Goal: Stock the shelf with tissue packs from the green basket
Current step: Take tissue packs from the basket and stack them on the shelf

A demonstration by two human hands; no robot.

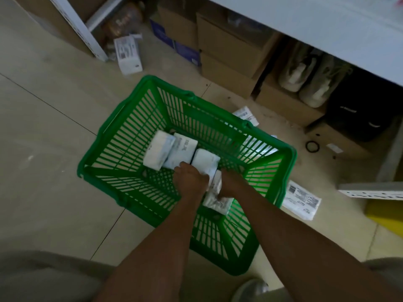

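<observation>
A green slatted basket sits on the floor below me. Several white tissue packs lie on its bottom: two side by side at the far left, one in the middle, and more near my hands. Both my arms reach down into the basket. My left hand and my right hand close from either side around an upright tissue pack, with another pack lying just beneath. The white shelf runs across the upper right.
Cardboard boxes and bagged goods stand under the shelf. Paper labels lie on the tiled floor right of the basket, and a white box behind it. A black ring lies near the boxes. My shoe is at the bottom.
</observation>
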